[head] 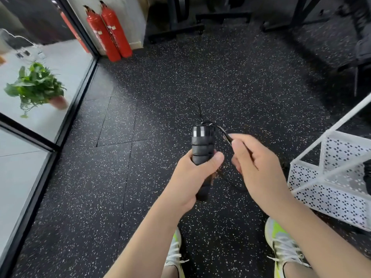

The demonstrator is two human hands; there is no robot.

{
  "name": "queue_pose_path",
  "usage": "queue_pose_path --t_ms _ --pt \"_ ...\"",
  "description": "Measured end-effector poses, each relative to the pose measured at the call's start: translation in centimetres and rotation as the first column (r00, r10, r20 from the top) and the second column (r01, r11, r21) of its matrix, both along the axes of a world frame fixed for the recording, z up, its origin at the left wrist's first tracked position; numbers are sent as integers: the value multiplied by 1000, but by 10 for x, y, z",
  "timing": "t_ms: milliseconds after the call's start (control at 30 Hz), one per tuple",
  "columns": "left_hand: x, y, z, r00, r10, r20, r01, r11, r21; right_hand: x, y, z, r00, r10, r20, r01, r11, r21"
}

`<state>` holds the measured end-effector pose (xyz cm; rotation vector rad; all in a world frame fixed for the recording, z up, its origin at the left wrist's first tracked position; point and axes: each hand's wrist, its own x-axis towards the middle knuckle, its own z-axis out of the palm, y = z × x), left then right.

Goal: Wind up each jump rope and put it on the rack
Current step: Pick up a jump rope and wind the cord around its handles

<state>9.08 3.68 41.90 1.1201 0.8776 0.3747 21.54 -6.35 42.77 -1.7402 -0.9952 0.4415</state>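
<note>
My left hand (192,177) grips the black foam handles (201,146) of a jump rope, held upright in the middle of the view. A thin black cord (224,133) leaves the top of the handles and curves right into my right hand (255,167), which pinches it between thumb and fingers. Another stretch of cord (195,107) trails away over the floor, and more hangs below my hands. The white perforated metal rack (329,189) stands close by at the right.
Black speckled rubber floor all around. Two red fire extinguishers (109,31) lean at the back left beside a glass wall, with a potted plant (36,85) behind the glass. Black gym equipment frames (180,27) line the back. My shoes (283,243) show at the bottom.
</note>
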Motion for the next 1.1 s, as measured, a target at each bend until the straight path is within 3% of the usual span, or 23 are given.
queue_pose_path --t_ms 167,333,467,633,833,900,1000,1100 --pt "8 -2 4 952 156 263 -65 943 -325 -20 0 -5 984 93 153 -102 993 52" --pt "5 17 8 806 417 420 -184 851 -491 -26 -5 -18 904 226 364 -223 974 -50" --pt "3 22 11 745 473 470 -215 837 -502 -31 -11 -23 878 304 369 -296 952 -80" --pt "4 17 13 714 493 498 -224 834 -504 -36 -12 -15 919 287 272 -288 957 -36" --pt "7 15 20 668 563 487 -245 784 -570 -49 -15 -19 958 286 -7 -286 953 -102" --pt "9 14 22 677 582 451 -295 776 -557 -56 -13 -17 950 235 -204 -248 968 -40" --pt "13 1 25 749 536 389 -388 831 -399 -60 -3 -14 825 32 -564 -58 998 -27" --pt "20 -23 27 833 471 290 -450 882 -140 -52 8 -8 637 -148 -756 76 989 -130"
